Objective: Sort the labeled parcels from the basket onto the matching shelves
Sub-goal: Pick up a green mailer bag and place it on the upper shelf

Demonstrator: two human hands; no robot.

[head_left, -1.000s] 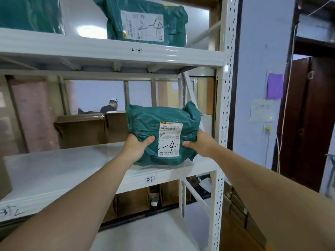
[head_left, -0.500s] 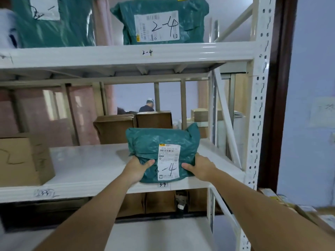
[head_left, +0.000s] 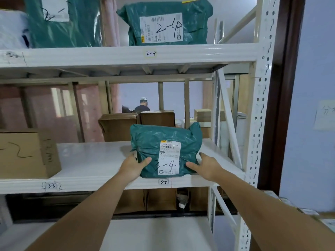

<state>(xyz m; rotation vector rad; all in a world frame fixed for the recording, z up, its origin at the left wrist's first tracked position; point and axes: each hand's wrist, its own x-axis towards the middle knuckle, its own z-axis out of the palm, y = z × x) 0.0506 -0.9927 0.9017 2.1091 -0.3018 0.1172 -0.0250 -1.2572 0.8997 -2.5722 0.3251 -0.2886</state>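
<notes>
A teal plastic parcel [head_left: 163, 138] with a white label handwritten "3-4" stands on the white middle shelf [head_left: 90, 160], right above the shelf tag "3-4" [head_left: 163, 181]. My left hand [head_left: 133, 166] grips its lower left corner, thumb across the front. At the lower right corner my right hand [head_left: 206, 166] holds it, thumb on the front and fingers along the side. The parcel's bottom edge rests on the shelf near the front lip.
On the shelf above, tagged "2-4", sits another teal parcel [head_left: 163, 24] marked "2-4", with a third teal parcel [head_left: 61, 22] left of it. A cardboard box [head_left: 25, 153] stands at the left of the middle shelf. The white upright post [head_left: 259, 124] is just right. Brown boxes [head_left: 117, 125] and a person [head_left: 143, 105] are behind the rack.
The parcel went from held in front of the shelf edge to resting on the 3-4 shelf. My view shifted right and closer; both hands stay at its lower corners.
</notes>
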